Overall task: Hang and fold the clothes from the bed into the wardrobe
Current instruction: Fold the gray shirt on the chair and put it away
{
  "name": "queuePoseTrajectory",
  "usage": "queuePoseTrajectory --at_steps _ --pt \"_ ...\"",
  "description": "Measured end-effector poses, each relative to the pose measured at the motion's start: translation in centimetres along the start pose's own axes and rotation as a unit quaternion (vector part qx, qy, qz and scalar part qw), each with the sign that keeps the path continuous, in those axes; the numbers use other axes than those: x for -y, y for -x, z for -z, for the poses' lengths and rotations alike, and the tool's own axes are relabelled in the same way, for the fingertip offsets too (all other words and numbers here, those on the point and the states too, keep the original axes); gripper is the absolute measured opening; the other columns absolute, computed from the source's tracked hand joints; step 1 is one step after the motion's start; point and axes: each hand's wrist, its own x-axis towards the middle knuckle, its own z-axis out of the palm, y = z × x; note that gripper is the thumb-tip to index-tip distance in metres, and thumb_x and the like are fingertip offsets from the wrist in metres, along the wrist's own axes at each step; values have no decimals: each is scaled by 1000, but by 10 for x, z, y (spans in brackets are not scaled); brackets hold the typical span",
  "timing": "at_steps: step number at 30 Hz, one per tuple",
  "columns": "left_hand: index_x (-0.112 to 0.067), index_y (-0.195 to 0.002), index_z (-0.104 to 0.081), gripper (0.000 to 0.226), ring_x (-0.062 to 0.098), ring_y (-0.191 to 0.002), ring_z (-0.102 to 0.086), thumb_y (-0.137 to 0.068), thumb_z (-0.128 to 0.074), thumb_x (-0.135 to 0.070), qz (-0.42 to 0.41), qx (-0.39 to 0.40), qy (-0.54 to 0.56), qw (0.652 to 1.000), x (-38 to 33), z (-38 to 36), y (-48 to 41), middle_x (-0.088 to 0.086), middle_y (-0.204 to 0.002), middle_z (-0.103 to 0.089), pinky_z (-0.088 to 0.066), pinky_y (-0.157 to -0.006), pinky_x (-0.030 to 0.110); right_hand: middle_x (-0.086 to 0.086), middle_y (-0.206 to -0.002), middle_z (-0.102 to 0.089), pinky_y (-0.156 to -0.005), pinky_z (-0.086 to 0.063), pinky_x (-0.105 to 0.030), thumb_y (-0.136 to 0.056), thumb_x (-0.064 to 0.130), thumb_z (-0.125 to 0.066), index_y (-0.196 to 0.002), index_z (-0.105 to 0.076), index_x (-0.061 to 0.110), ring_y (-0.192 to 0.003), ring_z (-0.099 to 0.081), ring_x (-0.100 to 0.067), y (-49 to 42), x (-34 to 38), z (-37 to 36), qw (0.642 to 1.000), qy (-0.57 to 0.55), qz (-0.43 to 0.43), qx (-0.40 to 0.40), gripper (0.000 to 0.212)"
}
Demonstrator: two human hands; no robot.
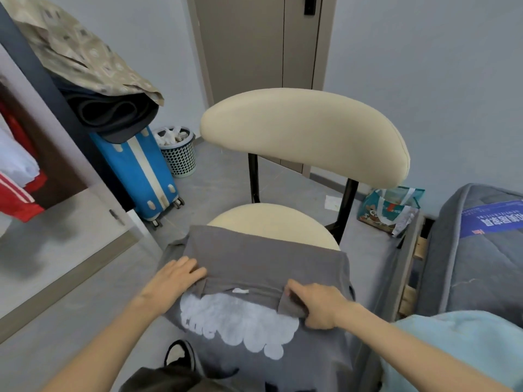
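grey T-shirt (263, 258) draped over chair seat (283, 219), between both hands | left hand (172, 281) flat, fingers straight on left fold | right hand (318, 305) curled, pinching right fold

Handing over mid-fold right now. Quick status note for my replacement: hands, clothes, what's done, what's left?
Left hand: fingers flat on the grey T-shirt at the fold's left end.
Right hand: grip on the fold's right end.
Done: T-shirt lies over the chair seat, one part folded over, white print showing.
Left: finish folding, then into the wardrobe; light blue cloth lies at right.
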Motion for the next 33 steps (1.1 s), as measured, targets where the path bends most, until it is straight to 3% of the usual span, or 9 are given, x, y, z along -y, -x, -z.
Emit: queuePoseTrajectory --at_steps 3,8,11,16,22,25,28,31,33 --pt "-22 -131 -40 50 20 -122 -37 -87 -50 0 -19 124 -54 991 -2 -4 13 2 -134 -36 -32 -95 30 -6 -113 -56 -72 -36 -31 -82 16 -60 -135 -30 37 -106 -54 -28 9 2 -11 997 1 31 69 64" --pt "-21 -99 -48 24 20 -111 -42 -84 -50 -2 -6 195 -41 980 -1 9 16 1 -118 -42 -27 -76 24 1 -99 -61 -83 -44 -25 -85 17 -57 -124 -59 37 -93 -55 -16 13 -1 2 983 -102 38 146 43" --pt "-17 -102 -61 27 19 -103 -47 -81 -52 -2 65 153 41 985 -2 16 3 -6 -102 -46 -28 -73 21 3 -115 -64 -90 -46 -27 -88 18 -47 -108 -68 33 -109 -58 -20 9 -9 8 995 -68 -25 70 33" --pt "-24 -140 -39 55 19 -127 -40 -90 -42 -1 70 37 79 994 -15 16 -40 -2 -141 -38 -34 -100 31 -2 -128 -46 -91 -47 -37 -91 22 -50 -126 -51 26 -119 -48 -23 -11 -29 20 977 -96 -84 -170 35" --pt "-20 -154 -3 81 26 -145 -14 -91 -49 2 88 127 43 987 -14 19 -101 4 -162 4 -25 -113 41 -11 -146 -30 -94 -45 -34 -90 22 -57 -145 -29 17 -114 -55 -30 -52 -53 27 963 -169 -162 -136 62" --pt "-20 -154 6 85 28 -145 -14 -92 -48 3 95 173 37 980 -4 13 -117 2 -162 5 -36 -105 39 -12 -137 -29 -75 -57 -33 -85 21 -66 -141 -31 16 -94 -63 -34 -65 -63 26 954 -200 -196 -111 67" --pt "-19 -154 -1 80 28 -135 -30 -92 -48 2 99 180 54 977 7 7 -127 6 -155 -14 -45 -95 39 -10 -128 -31 -53 -55 -25 -78 20 -75 -130 -43 16 -86 -60 -29 -74 -68 30 948 -223 -209 -93 62" --pt "-18 -144 -30 56 26 -124 -44 -93 -48 -3 104 182 26 977 11 13 -137 7 -141 -33 -46 -93 39 -7 -122 -39 -78 -52 -31 -73 26 -80 -118 -53 14 -97 -56 -26 -78 -71 40 964 -158 -200 -71 53" --pt "-16 -133 -42 39 24 -123 -47 -95 -49 -8 109 178 -29 978 13 17 -139 5 -136 -41 -44 -92 37 -6 -109 -59 -79 -48 -30 -75 23 -77 -105 -56 14 -91 -62 -21 -78 -69 46 972 -132 -185 -65 37"
